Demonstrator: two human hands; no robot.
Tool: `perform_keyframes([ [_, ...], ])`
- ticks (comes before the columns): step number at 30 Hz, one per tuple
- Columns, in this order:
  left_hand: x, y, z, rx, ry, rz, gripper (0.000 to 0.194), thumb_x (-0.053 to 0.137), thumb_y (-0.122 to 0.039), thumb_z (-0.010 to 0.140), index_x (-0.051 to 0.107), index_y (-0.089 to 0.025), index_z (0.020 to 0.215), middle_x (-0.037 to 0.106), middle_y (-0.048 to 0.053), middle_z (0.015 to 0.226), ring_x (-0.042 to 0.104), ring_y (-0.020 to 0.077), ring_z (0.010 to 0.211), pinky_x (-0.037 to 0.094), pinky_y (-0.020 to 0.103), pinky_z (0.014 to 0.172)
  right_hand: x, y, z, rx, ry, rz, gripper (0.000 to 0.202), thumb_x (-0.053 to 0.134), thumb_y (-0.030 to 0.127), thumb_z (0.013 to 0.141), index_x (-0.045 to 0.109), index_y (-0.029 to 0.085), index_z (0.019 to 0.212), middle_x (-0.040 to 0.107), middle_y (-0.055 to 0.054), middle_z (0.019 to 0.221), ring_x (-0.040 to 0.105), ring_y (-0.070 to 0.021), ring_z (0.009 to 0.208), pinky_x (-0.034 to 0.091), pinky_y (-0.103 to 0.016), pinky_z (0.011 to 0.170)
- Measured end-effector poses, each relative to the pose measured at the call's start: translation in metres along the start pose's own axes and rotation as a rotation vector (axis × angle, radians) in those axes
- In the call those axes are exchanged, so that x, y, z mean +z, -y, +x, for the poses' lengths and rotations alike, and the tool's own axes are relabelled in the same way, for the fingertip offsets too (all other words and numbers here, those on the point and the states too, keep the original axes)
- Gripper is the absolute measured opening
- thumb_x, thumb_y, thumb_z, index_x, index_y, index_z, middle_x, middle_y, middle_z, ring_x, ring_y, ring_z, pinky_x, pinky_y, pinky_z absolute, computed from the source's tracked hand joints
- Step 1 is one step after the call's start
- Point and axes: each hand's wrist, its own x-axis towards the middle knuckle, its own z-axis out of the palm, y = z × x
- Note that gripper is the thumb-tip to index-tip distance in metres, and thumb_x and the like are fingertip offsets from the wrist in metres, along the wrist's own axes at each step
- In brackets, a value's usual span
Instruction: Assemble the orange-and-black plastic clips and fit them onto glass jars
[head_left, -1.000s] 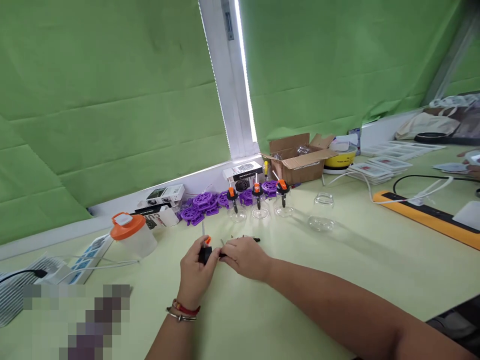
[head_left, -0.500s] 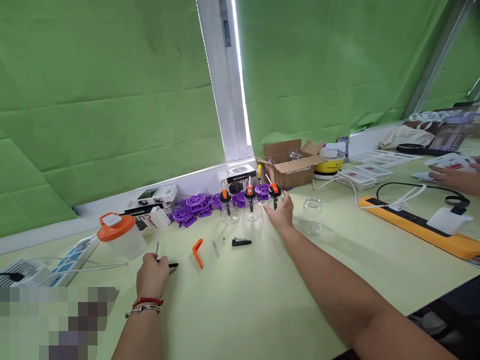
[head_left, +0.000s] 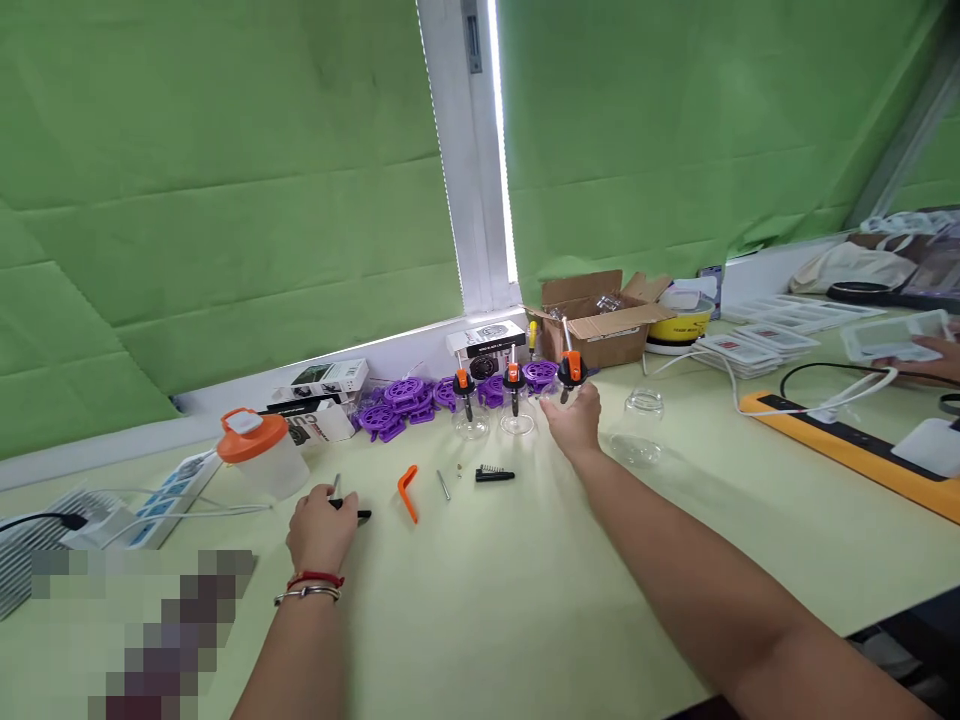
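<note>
- Green sheets cover most of the background, parted by an upright white post.
- The pale green table spreads below, bearing everything named next.
- An orange-edged power strip lies across the right side, with a cable and a white plug in it.
- An open cardboard box stands at the back, just beside a yellow container.
- An orange-lidded jug stands at the left, near a white power strip.
- The right hand is curled around the orange-topped glass jar, thumb and fingers on opposite sides; the jar is at the right end of a row, beside two similar jars.
- The left hand is closed narrowly on a black part with a metal rod, low at the table and to the left of the loose pieces.
- At the far right, another person's hand touches a clear tray.
- An open glass jar stands to the right of the right hand.
- Purple parts are heaped behind the row and to its left, near printed boxes.
- An orange lever lies between the hands.
- A black piece with a spring lies to its right.
- A metal pin lies between these two.
</note>
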Motion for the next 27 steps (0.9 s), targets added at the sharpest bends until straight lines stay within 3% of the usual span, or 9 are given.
perform_keyframes([
  [3, -0.006, -0.005, -0.003, -0.015, -0.029, 0.007, 0.048, 0.049, -0.048, 0.075, 0.059, -0.014, 0.108, 0.059, 0.02, 0.113, 0.055, 0.0395, 0.105, 0.045, 0.051, 0.084, -0.008, 0.027, -0.007, -0.072, -0.148, 0.004, 0.063, 0.068, 0.044, 0.065, 0.04, 0.015, 0.114, 0.048, -0.016, 0.113, 0.044, -0.0332, 0.11, 0.035, -0.049, 0.094],
  [5, -0.014, -0.012, -0.01, 0.035, -0.155, -0.03, 0.05, 0.048, -0.051, 0.077, 0.059, -0.012, 0.107, 0.058, 0.022, 0.114, 0.051, 0.0399, 0.11, 0.04, 0.054, 0.091, -0.017, 0.05, -0.019, -0.158, -0.155, 0.04, 0.065, 0.068, 0.049, 0.066, 0.04, 0.017, 0.115, 0.047, -0.014, 0.113, 0.044, -0.0322, 0.11, 0.036, -0.049, 0.093],
  [8, -0.028, -0.032, -0.034, 0.36, -0.345, -0.313, 0.052, 0.049, -0.048, 0.08, 0.052, -0.01, 0.114, 0.056, 0.019, 0.116, 0.048, 0.0328, 0.116, 0.034, 0.047, 0.102, -0.03, 0.085, -0.054, -0.338, 0.098, 0.152, 0.059, 0.067, 0.049, 0.068, 0.043, 0.02, 0.114, 0.05, -0.01, 0.108, 0.048, -0.0277, 0.105, 0.04, -0.042, 0.091],
  [10, -0.033, -0.047, -0.058, 0.592, -0.251, -0.555, 0.057, 0.053, -0.047, 0.08, 0.042, -0.016, 0.127, 0.049, 0.015, 0.127, 0.047, 0.0284, 0.119, 0.036, 0.044, 0.102, -0.037, 0.105, -0.085, -0.456, 0.327, 0.175, 0.057, 0.068, 0.049, 0.066, 0.046, 0.021, 0.11, 0.052, -0.009, 0.102, 0.051, -0.026, 0.097, 0.044, -0.04, 0.085],
  [13, -0.033, -0.065, -0.094, 0.81, 0.06, -0.851, 0.073, 0.061, -0.041, 0.078, 0.025, -0.022, 0.139, 0.04, 0.013, 0.138, 0.043, 0.0269, 0.125, 0.036, 0.042, 0.104, -0.044, 0.124, -0.127, -0.629, 0.575, 0.087, 0.051, 0.069, 0.045, 0.063, 0.052, 0.017, 0.103, 0.054, -0.012, 0.099, 0.051, -0.0289, 0.094, 0.043, -0.044, 0.084],
  [18, -0.033, -0.067, -0.107, 0.543, 0.303, -1.04, 0.06, 0.065, -0.035, 0.076, 0.038, -0.025, 0.129, 0.056, 0.01, 0.117, 0.057, 0.0256, 0.106, 0.052, 0.033, 0.076, -0.049, 0.128, -0.123, -0.645, 1.039, 0.211, 0.062, 0.073, 0.048, 0.06, 0.054, 0.02, 0.112, 0.059, -0.009, 0.102, 0.055, -0.024, 0.089, 0.045, -0.037, 0.079],
  [20, -0.036, -0.063, -0.1, 0.568, 0.449, -1.135, 0.052, 0.063, -0.034, 0.078, 0.044, -0.022, 0.124, 0.062, 0.008, 0.099, 0.062, 0.0242, 0.093, 0.051, 0.035, 0.075, -0.047, 0.122, -0.102, -0.387, 1.307, 0.356, 0.039, 0.066, 0.053, 0.069, 0.061, 0.019, 0.089, 0.062, -0.005, 0.084, 0.055, -0.0158, 0.067, 0.044, -0.029, 0.062],
  [23, -0.041, -0.06, -0.095, 0.663, 0.681, -1.263, 0.051, 0.061, -0.037, 0.077, 0.048, -0.02, 0.122, 0.063, 0.007, 0.088, 0.063, 0.0255, 0.084, 0.048, 0.042, 0.08, -0.038, 0.11, -0.075, 0.243, 1.176, 0.694, 0.044, 0.048, 0.06, 0.082, 0.058, 0.017, 0.081, 0.058, -0.002, 0.067, 0.047, -0.0091, 0.048, 0.03, -0.022, 0.043],
  [27, -0.042, -0.062, -0.098, 0.746, 0.889, -1.183, 0.06, 0.066, -0.039, 0.071, 0.048, -0.019, 0.125, 0.064, 0.007, 0.085, 0.063, 0.0268, 0.08, 0.044, 0.042, 0.075, -0.03, 0.1, -0.064, 0.537, 1.084, 0.833, 0.047, 0.061, 0.061, 0.073, 0.054, 0.015, 0.067, 0.046, 0.005, 0.047, 0.032, -0.004, 0.037, 0.018, -0.019, 0.038],
])
